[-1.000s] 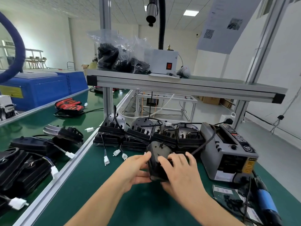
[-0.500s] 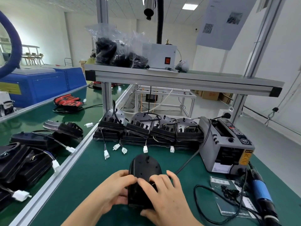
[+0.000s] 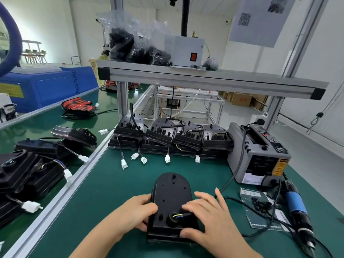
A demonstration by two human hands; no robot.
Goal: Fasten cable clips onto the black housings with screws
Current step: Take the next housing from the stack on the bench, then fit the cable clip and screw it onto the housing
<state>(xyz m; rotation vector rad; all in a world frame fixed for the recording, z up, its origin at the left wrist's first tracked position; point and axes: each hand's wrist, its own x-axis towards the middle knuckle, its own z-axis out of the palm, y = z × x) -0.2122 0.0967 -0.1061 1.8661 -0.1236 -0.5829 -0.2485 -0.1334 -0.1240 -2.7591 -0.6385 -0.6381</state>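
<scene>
Head view. On the shelf [image 3: 204, 77] a clear bag [image 3: 134, 43] is seen, filled w/ black parts; which parts cannot be told. On the mat [image 3: 111, 192], at the right, a flat pouch [image 3: 250, 200] is laid w/ small black pieces on or in it; which cannot be told. Just right of it a blue screwdriver [image 3: 296, 205] is laid, tip toward the near edge. A grey tape dispenser [image 3: 258, 153] is set behind the pouch.

One housing [image 3: 172, 198] is laid flat on the mat, near-centre, rounded end away from the person. A short wire stub [image 3: 178, 215] w/ yellow & blue cores is shown at its near end. The housing is flanked by both hands. Its left edge is gripped by the L hand [image 3: 137, 211], fingers curled onto the top face. Its near right corner is held by the R hand [image 3: 210, 220]: thumb pressed at the near edge, fingers spread over the top beside the stub. Stacked housings [image 3: 167, 138] are lined up at the back of the mat, white plugs in front, well apart from the hands.
</scene>
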